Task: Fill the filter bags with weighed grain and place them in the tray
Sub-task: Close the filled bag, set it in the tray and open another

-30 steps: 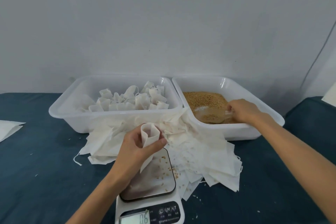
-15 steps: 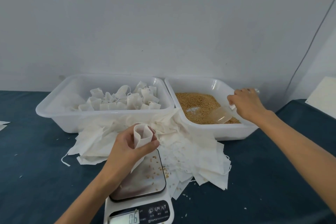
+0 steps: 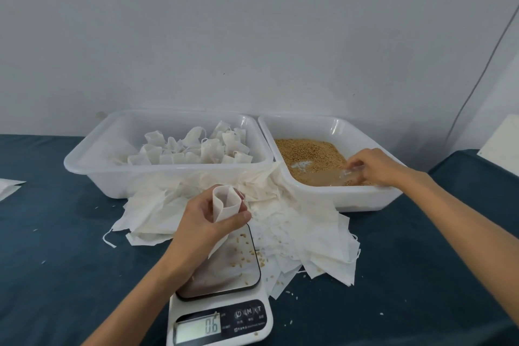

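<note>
Meanwhile left hand (image 3: 206,222) grips an open bag (image 3: 224,202) above the scale (image 3: 224,314); right hand (image 3: 373,167) (fingers curled) holds a scoop (image 3: 346,175) in the grain (image 3: 309,150).

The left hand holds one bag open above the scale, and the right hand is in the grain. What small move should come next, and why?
Probably lift the clear scoop with grain and bring it to the filter bag. The right hand holds the scoop low in the grain tray, while the left hand grips the bag, mouth open and upward, over the scale. No grain shows in its mouth.
</note>
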